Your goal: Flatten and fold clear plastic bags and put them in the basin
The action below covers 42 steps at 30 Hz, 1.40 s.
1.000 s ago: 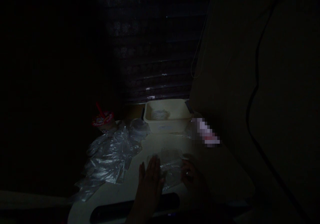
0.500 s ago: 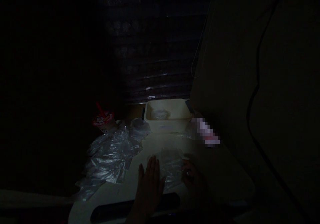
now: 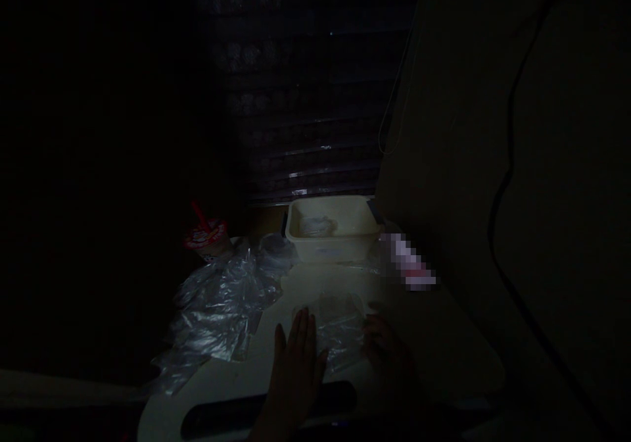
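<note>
A small clear plastic bag [image 3: 340, 333] lies flat on the white table [image 3: 236, 389] between my two hands. My left hand [image 3: 296, 356] rests palm down at the bag's left edge, its fingers stretched out and the thumb alongside the plastic. At the right edge, my right hand [image 3: 387, 346] has its fingers curled in against the bag, seemingly pinching its border. Deep shadow hides most of that hand. To the left spreads a pile of crumpled clear plastic bags [image 3: 221, 310].
A cream plastic bin [image 3: 335, 251] with some clear plastic inside stands at the back. Left of it is a cup with a red straw [image 3: 204, 235]. A blurred-out pink and white item [image 3: 411, 264] lies at the right. A dark slot [image 3: 217, 416] runs along the table's front.
The view has shifted very slightly. My right hand has moved a little to the right at the bag's edge, while my left hand stays flat in place.
</note>
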Each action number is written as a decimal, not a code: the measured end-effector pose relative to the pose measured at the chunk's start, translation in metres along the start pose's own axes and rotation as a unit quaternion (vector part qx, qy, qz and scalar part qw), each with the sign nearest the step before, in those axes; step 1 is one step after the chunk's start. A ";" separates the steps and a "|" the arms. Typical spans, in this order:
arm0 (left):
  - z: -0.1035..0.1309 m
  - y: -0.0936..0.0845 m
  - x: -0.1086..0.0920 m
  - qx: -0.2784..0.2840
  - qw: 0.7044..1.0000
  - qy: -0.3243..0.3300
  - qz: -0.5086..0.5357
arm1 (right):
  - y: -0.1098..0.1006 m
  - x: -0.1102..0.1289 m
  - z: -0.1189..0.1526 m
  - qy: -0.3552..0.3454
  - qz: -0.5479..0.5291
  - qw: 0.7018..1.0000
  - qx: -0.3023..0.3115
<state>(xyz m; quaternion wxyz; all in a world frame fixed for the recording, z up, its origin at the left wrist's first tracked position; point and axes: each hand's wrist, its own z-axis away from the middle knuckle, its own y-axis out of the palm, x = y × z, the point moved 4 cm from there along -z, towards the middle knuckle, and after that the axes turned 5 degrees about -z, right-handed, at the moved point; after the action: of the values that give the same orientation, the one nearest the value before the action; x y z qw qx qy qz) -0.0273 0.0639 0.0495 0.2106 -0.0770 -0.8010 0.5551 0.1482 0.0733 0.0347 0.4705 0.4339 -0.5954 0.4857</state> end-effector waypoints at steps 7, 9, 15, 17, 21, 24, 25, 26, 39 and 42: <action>0.000 0.000 0.000 -0.008 1.000 0.006 -0.019 | 0.001 -0.017 -0.001 -0.001 0.006 1.000 0.024; 0.000 -0.001 -0.001 -0.009 1.000 0.006 -0.021 | 0.000 -0.018 -0.001 -0.015 0.021 1.000 0.003; 0.000 -0.004 -0.002 -0.007 0.999 0.011 -0.032 | -0.001 0.000 0.005 -0.153 0.150 0.974 -0.073; -0.001 -0.004 -0.002 -0.015 0.999 0.017 -0.036 | 0.004 0.013 0.008 -0.212 0.217 0.950 -0.078; -0.001 -0.002 -0.001 -0.025 0.999 0.015 -0.038 | 0.023 0.034 0.008 -0.266 0.326 0.907 0.004; 0.000 0.001 -0.001 -0.030 0.999 0.013 -0.039 | 0.038 0.045 0.006 -0.293 0.395 0.868 0.075; 0.001 0.002 -0.001 -0.031 0.999 0.014 -0.039 | 0.043 0.048 0.006 -0.301 0.412 0.854 0.097; 0.001 0.003 -0.001 -0.030 0.999 0.016 -0.039 | 0.047 0.051 0.006 -0.306 0.426 0.844 0.116; 0.003 0.005 -0.001 -0.045 0.999 0.020 -0.024 | 0.066 0.040 0.017 -0.312 0.449 0.797 0.258; 0.004 0.007 -0.002 -0.039 0.998 0.032 -0.043 | 0.064 0.036 0.017 -0.316 0.455 0.795 0.247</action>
<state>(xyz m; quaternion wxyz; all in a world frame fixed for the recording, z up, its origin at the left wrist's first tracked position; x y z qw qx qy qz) -0.0283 0.0623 0.0413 0.2567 -0.0688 -0.8172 0.5114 0.0767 0.0645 0.0576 -0.1426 0.3436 -0.6996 0.6100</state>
